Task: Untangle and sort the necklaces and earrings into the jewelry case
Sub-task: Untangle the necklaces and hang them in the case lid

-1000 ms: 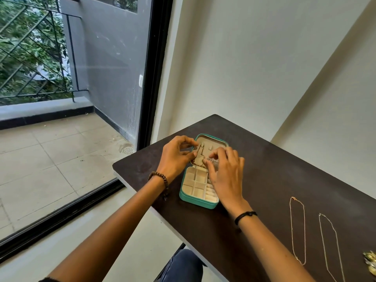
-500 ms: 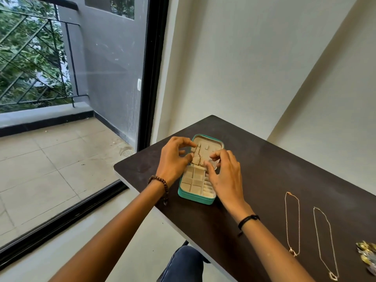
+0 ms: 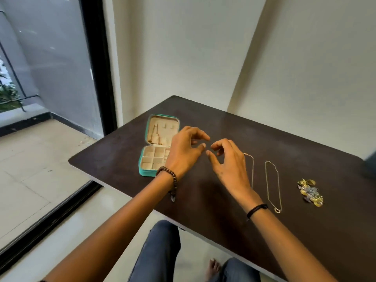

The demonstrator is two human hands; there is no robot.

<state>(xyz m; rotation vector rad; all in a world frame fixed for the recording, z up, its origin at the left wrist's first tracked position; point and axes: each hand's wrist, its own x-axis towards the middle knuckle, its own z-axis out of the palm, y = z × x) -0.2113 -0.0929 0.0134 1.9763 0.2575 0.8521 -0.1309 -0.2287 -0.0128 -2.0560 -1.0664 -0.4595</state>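
The teal jewelry case [image 3: 144,172] lies open on the dark table, cream compartments toward me and a thin necklace [image 3: 155,132] hung in its lid. My left hand [image 3: 184,152] hovers just right of the case, fingers loosely curled and holding nothing. My right hand [image 3: 227,161] is beside it, fingers relaxed and empty, covering part of a fine chain [image 3: 252,169] laid straight on the table. A second chain with a small pendant [image 3: 273,186] lies to the right. A heap of gold and silver earrings [image 3: 310,192] sits further right.
The dark table [image 3: 114,159] stands in a corner of two cream walls. A glass door with a black frame [image 3: 95,64] lies to the left, a balcony behind it. A grey object [image 3: 371,163] shows at the right edge. My legs are under the table's front edge.
Both hands have left the case lid and moved right, over the bare table toward the chains. The necklace now stays hung in the lid. My head has turned right.
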